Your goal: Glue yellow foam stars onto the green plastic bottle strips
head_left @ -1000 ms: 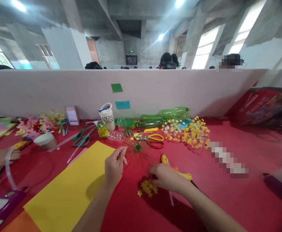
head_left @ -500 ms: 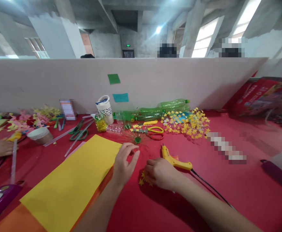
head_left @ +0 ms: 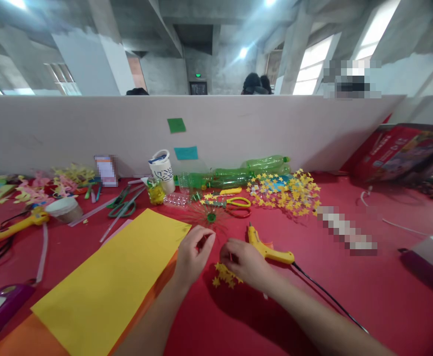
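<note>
My left hand (head_left: 194, 254) is raised above the red tabletop, thumb and fingertips pinched together. Whatever is between them is too small to make out. Just beyond it lies a green bottle neck (head_left: 211, 217) with thin strips fanning out around it. My right hand (head_left: 246, 261) has its fingers curled in a pinch over a small pile of yellow stars (head_left: 223, 278). What those fingertips hold, if anything, is hidden. Close to the right hand rests a yellow hot glue gun (head_left: 270, 251), its black cord trailing right. Yellow paper (head_left: 116, 282) lies by my left forearm.
Behind are scissors (head_left: 238, 210), a yellow cutter (head_left: 231, 191), green bottles (head_left: 233, 178) and a white cup (head_left: 163, 173). A cluster of star-tipped strands (head_left: 294, 195) is at back right. Another glue gun (head_left: 19, 226) lies left. A white partition (head_left: 275, 128) stands behind.
My left thumb and fingertips have come together. My right hand has shifted slightly, showing more of the stars. At far left, another person's hand has left the view.
</note>
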`<state>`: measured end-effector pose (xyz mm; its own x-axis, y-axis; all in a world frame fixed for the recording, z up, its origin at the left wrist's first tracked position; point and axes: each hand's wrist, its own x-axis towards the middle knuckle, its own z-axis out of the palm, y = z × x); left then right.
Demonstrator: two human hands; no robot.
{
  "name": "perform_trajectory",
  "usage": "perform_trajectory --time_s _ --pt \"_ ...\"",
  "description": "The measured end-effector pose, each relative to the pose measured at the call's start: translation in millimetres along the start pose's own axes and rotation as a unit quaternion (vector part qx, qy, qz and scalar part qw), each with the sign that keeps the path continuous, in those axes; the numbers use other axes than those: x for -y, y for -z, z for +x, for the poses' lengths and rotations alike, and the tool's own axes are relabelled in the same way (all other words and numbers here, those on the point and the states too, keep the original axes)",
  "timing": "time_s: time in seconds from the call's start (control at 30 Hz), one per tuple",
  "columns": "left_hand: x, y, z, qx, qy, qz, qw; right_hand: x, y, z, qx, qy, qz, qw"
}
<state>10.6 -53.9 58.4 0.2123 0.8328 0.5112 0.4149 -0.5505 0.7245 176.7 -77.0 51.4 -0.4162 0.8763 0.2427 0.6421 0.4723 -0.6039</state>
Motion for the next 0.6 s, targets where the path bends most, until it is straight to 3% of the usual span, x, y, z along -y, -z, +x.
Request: perform_trajectory --time_s 0.07,0.17,0.3,0.43,0.53,0.6 --pt "-1.7 -0.6 -1.0 0.052 0.007 -0.006 0.999 0.0 8.9 2.3 -0.057 -0.027 0.106 0.992" --pt "-3.0 -5.1 -2.7 0.114 0.020 -0.020 0.993 -0.8 16.1 3.8 -0.088 -0.065 0.213 0.971" --pt "-4.0 -12.8 -4.0 0.113 0.041 -0.040 0.992 -0.1 8.6 3.9 -0.097 -0.087 0.225 0.966" --pt "-6.0 -14.5 -4.3 0.105 0.040 -0.052 0.992 1.5 12.5 4.8 -0.103 -0.071 0.152 0.980" --pt "-5.1 -11.4 -3.4 0.083 0.044 -0.053 0.994 -8.1 43.2 0.6 -0.077 -0.042 -0.005 0.996" --pt "-3.3 -7.8 -1.8 0.056 0.056 -0.050 0.996 -22.2 68.8 -6.8 -0.035 -0.088 -0.158 0.983"
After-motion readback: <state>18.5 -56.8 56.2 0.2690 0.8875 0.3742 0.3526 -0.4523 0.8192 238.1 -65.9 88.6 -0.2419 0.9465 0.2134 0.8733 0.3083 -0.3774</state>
